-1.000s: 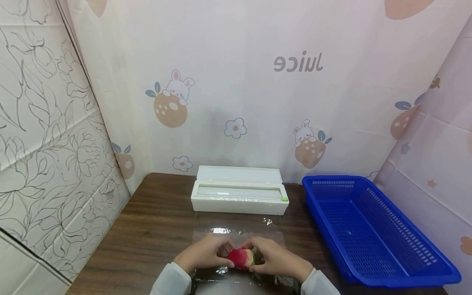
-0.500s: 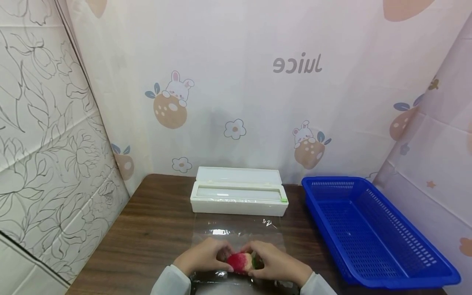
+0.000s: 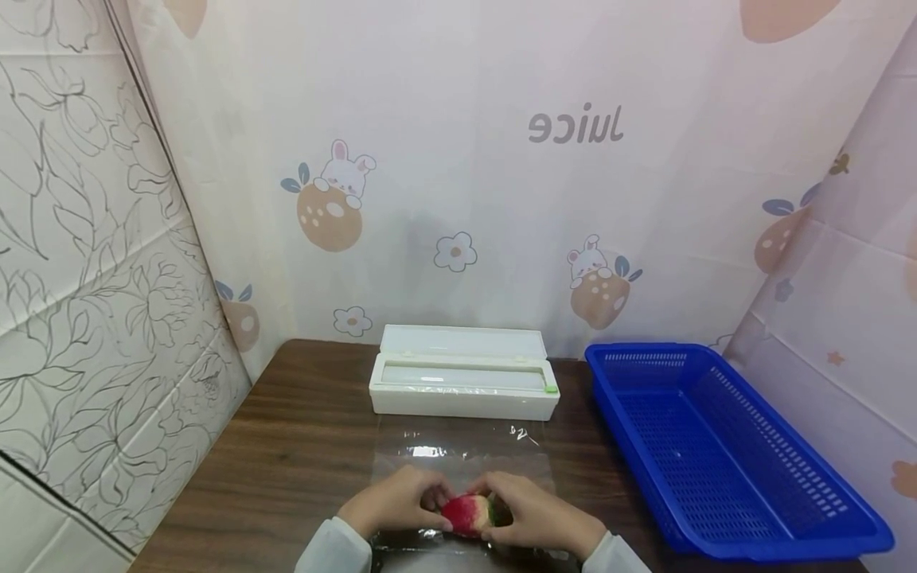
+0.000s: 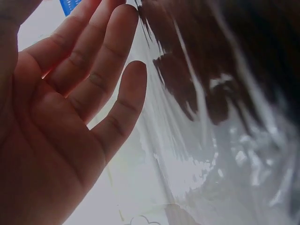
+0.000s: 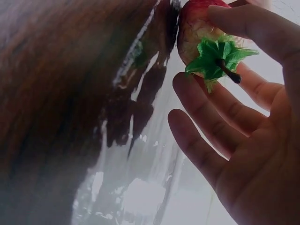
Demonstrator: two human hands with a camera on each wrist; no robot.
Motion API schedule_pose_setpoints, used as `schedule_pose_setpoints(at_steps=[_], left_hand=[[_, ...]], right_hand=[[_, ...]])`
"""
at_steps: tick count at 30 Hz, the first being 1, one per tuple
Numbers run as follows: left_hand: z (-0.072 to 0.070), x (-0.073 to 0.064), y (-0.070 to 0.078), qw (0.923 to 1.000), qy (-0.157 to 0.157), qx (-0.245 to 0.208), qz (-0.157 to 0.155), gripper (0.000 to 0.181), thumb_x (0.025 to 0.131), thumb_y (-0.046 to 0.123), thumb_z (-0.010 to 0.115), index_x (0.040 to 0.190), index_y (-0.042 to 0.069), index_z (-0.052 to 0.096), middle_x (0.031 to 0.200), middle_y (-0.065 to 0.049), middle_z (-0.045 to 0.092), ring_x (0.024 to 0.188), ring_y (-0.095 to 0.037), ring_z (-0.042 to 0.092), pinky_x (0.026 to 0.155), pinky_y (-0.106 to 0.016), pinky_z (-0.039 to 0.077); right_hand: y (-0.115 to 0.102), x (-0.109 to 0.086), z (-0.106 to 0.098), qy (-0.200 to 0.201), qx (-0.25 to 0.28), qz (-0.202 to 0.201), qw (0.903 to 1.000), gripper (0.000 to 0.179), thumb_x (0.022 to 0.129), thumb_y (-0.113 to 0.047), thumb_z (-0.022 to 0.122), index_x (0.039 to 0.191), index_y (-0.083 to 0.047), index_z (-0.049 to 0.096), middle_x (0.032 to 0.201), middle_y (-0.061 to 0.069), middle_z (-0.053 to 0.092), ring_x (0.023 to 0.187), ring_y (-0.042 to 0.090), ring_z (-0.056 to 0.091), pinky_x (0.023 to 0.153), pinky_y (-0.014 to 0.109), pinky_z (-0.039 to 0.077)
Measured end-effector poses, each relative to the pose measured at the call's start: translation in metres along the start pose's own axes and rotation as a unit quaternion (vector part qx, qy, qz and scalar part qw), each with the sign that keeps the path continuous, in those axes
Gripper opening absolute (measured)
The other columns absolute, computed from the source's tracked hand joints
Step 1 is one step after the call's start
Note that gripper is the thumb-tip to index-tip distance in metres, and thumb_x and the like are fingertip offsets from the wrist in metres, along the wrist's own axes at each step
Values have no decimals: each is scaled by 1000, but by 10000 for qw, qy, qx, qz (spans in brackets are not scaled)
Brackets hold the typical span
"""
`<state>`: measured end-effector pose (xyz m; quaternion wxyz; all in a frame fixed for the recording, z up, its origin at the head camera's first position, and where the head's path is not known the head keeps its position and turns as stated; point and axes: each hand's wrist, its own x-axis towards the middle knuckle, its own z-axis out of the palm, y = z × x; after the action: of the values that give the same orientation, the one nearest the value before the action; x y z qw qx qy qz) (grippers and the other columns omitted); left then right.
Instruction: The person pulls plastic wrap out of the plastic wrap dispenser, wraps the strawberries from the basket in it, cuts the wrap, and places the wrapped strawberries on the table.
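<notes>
A red and pale-yellow strawberry (image 3: pixel 466 514), artificial by its look, lies sideways over a sheet of clear cling film (image 3: pixel 458 438) on the wooden table. My left hand (image 3: pixel 403 500) holds its red end, the thumb against the near side. My right hand (image 3: pixel 536 509) holds the other end between thumb and fingers. The right wrist view shows the green fabric-like leaves (image 5: pixel 213 58) and brown stem at that end, facing the right palm. In the left wrist view the left hand (image 4: pixel 70 108) has its fingers loosely bent beside the shiny film, with the strawberry out of sight.
Behind the hands stands a white cling film dispenser (image 3: pixel 463 402), its lid (image 3: pixel 462 342) raised, with film drawn out toward me. A blue plastic basket (image 3: pixel 637 446) stands on the right. Patterned curtains (image 3: pixel 458 159) enclose the table's back and sides.
The strawberry has shifted slightly toward me and a little left, and its angle has changed a bit. Both hands stay around it with only small movement.
</notes>
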<state>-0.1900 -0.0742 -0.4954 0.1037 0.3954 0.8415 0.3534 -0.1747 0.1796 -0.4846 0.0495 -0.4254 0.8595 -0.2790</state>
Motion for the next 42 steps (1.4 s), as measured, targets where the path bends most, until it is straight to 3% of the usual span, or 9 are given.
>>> schedule_pose_setpoints(at_steps=[9, 24, 31, 37, 42], left_hand=[[1, -1, 1, 10000, 69, 15, -33, 29, 76, 25, 76, 99, 11, 65, 86, 4, 67, 72, -1, 58, 63, -14, 51], [-6, -5, 5, 9997, 106, 165, -109, 33, 76, 27, 76, 103, 12, 64, 94, 2, 66, 76, -3, 58, 67, -18, 52], [-10, -11, 5, 9980, 382, 455, -216, 47, 74, 34, 76, 112, 13, 56, 102, -4, 61, 78, -2, 54, 68, -19, 52], [-11, -12, 7, 9978, 350, 543, -149, 43, 75, 33, 76, 109, 14, 57, 100, -3, 61, 74, -1, 52, 66, -18, 50], [-11, -16, 8, 9969, 355, 662, -250, 37, 72, 32, 78, 98, 15, 57, 87, 2, 57, 71, -2, 48, 62, -17, 47]], right_hand=[[1, 0, 2, -48, 211, 121, 9997, 44, 82, -33, 69, 121, -23, 52, 114, -9, 58, 99, 4, 53, 81, 32, 54], [2, -6, -1, -45, 529, 205, 9984, 49, 80, -27, 72, 123, -19, 50, 114, -5, 59, 93, 5, 56, 76, 29, 55], [8, -16, -6, 102, 340, 491, 9982, 56, 78, -31, 74, 125, -12, 50, 100, 0, 63, 85, 7, 58, 71, 29, 56], [11, -22, -10, 113, 211, 403, 9989, 53, 79, -37, 72, 121, -11, 51, 89, -2, 60, 76, 4, 55, 64, 24, 53], [9, -24, -12, 104, 135, 438, 9989, 47, 80, -37, 71, 115, -11, 54, 83, -5, 59, 73, 2, 52, 62, 22, 51]])
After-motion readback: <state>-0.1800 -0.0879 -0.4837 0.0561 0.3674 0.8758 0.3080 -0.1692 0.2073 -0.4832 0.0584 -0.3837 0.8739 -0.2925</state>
